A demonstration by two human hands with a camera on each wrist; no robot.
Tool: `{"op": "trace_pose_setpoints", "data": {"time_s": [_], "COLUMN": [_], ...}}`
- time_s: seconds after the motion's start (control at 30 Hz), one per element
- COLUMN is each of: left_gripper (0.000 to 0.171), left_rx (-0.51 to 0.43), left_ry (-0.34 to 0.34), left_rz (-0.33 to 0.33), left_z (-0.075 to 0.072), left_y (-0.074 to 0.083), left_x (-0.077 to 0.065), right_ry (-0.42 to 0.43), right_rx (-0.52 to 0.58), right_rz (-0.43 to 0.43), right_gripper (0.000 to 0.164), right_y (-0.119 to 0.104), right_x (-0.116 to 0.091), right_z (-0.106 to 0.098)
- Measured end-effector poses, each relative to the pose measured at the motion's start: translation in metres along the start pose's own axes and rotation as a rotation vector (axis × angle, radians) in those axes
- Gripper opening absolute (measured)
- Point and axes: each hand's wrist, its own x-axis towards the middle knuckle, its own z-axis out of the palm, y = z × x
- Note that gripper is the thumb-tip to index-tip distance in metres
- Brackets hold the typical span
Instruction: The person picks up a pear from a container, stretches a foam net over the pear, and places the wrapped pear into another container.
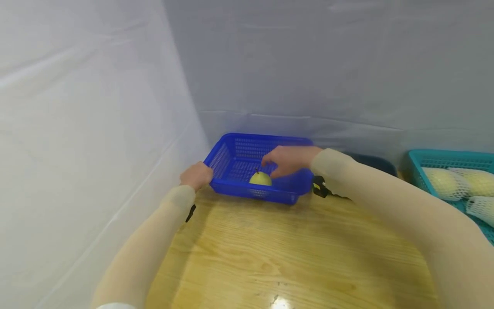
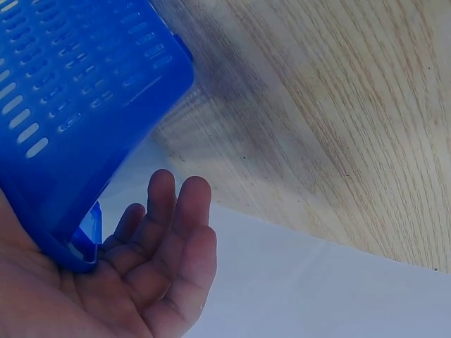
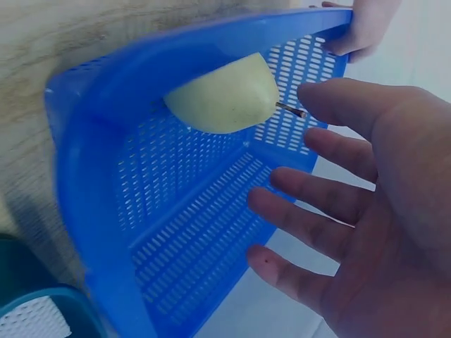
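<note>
A blue plastic basket [image 1: 254, 195] with slotted walls stands on the wooden table, close to the corner of the white sheeting. My left hand [image 1: 197, 176] holds its left rim; in the left wrist view the rim lies in the crook of the thumb, with the fingers [image 2: 184, 232] bent loosely outside the wall. A yellow-green pear [image 3: 229, 98] with a dark stem lies inside, against the near wall. Over the basket is my right hand [image 1: 287, 161], its fingers spread and nothing in them. Its thumb is close to the pear's stem in the right wrist view.
To the right stands a teal basket [image 1: 418, 171] with several pale yellow fruits [image 1: 445, 182] in white foam nets. A dark rounded object [image 1: 374, 163] shows behind my right forearm. White sheeting [image 1: 115, 150] rises at the left and back of the table [image 1: 270, 244].
</note>
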Motion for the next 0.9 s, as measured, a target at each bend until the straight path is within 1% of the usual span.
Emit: {"op": "trace_pose_setpoints", "data": {"time_s": [0.1,0.23,0.37,0.47,0.6,0.73,0.8,0.9], "left_gripper": [0.028,0.027,0.029,0.030,0.028,0.027,0.027,0.027], "left_rx": [-0.001,-0.013,-0.010,-0.003,-0.006,-0.009,-0.002,0.002], "left_ry": [0.006,-0.018,-0.040,-0.036,-0.012,0.004,0.005,0.011], "left_rz": [-0.004,-0.012,-0.017,-0.017,-0.013,-0.006,-0.006,-0.008], "left_z": [0.001,0.003,0.004,0.005,0.006,0.007,0.008,0.009], "left_y": [0.001,0.003,0.005,0.007,0.011,0.015,0.016,0.017], "left_x": [0.001,0.003,0.002,0.000,-0.004,-0.004,-0.003,-0.002], "right_ry": [-0.021,-0.059,-0.116,-0.165,-0.218,-0.252,-0.269,-0.281], "right_rx": [-0.003,-0.015,-0.033,-0.050,-0.078,-0.096,-0.088,-0.074], "right_rz": [0.010,0.025,0.046,0.046,0.062,0.100,0.112,0.107], "right_gripper": [0.055,0.063,0.073,0.078,0.078,0.077,0.077,0.077], "right_y": [0.000,-0.002,-0.006,-0.008,-0.011,-0.011,-0.010,-0.008], "right_x": [0.008,0.018,0.029,0.038,0.045,0.047,0.048,0.048], "right_z": [-0.003,-0.005,-0.001,0.003,0.008,0.011,0.013,0.015]}}
